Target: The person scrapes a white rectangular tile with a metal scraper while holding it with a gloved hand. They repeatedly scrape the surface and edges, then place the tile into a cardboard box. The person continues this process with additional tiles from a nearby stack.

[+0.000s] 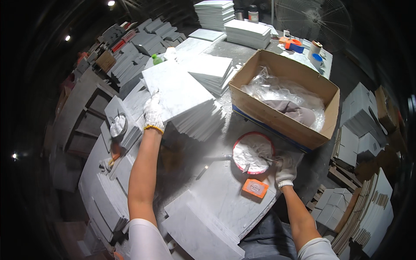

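Observation:
My left hand (154,113), in a white knitted glove with a yellow cuff edge, grips the left edge of a white marble tile (177,86) on top of a fanned stack. My right hand (286,168), gloved too, is closed at the right rim of a red-edged bowl of white paste (252,151). A thin scraper (271,160) runs from its fingers into the paste; its blade is hidden. A second small metal blade (246,168) leans at the bowl's near rim. Below the bowl, an orange box (255,189) lies on a marble slab (221,190).
An open cardboard box (320,82) with clear plastic and grey cloth stands right of the tiles. Another tile stack (210,67) is behind. A second paste bowl (118,125) rests at left. A fan (314,19) stands at the back; flat cartons (368,216) lean at right.

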Action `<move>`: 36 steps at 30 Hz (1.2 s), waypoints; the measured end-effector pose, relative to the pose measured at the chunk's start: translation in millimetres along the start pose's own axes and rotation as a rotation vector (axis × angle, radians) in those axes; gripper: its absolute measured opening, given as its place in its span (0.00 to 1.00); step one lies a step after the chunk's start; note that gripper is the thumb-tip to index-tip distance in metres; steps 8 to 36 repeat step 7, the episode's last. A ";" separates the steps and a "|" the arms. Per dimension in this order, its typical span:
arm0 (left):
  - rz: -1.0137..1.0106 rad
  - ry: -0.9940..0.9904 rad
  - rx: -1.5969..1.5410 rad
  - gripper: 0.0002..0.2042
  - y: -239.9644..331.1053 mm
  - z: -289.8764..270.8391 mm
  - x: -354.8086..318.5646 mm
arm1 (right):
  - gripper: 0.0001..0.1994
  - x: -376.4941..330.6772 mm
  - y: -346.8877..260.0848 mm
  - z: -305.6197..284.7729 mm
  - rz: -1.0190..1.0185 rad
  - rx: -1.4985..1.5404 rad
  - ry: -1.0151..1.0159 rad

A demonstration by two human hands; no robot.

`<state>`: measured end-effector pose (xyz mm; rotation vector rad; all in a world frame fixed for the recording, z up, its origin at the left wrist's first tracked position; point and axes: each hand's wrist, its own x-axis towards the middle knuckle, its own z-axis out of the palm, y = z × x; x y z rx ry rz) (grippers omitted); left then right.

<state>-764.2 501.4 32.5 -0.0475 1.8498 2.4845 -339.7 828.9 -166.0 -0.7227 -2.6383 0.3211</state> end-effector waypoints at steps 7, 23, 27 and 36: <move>-0.006 0.190 0.263 0.16 -15.5 33.5 -3.2 | 0.11 -3.6 19.9 31.4 0.220 0.070 -0.154; -0.006 0.190 0.263 0.16 -15.5 33.5 -3.2 | 0.11 -3.6 19.9 31.4 0.220 0.070 -0.154; -0.006 0.190 0.263 0.16 -15.5 33.5 -3.2 | 0.11 -3.6 19.9 31.4 0.220 0.070 -0.154; -0.006 0.190 0.263 0.16 -15.5 33.5 -3.2 | 0.11 -3.6 19.9 31.4 0.220 0.070 -0.154</move>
